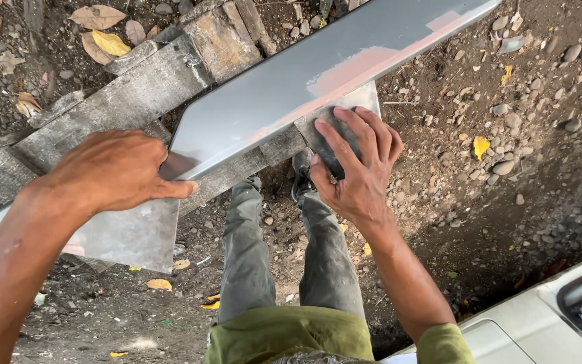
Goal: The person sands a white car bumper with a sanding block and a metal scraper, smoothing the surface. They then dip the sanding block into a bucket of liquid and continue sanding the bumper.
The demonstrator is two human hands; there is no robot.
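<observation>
The left hand (112,172) lies flat on the grey panel (291,87); the right hand (358,165), fingers spread, presses a sanding pad (328,131) at 3 o'clock. Pink filler (351,67) is partly smoothed.

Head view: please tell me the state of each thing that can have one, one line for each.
Grey panel: lies across the wooden planks, pink filler patch along its edge.
Wooden planks: weathered, lying on the ground.
Left hand: flat, pressing the panel.
Right hand: fingers spread, pressing a dark sanding pad against the panel edge.
</observation>
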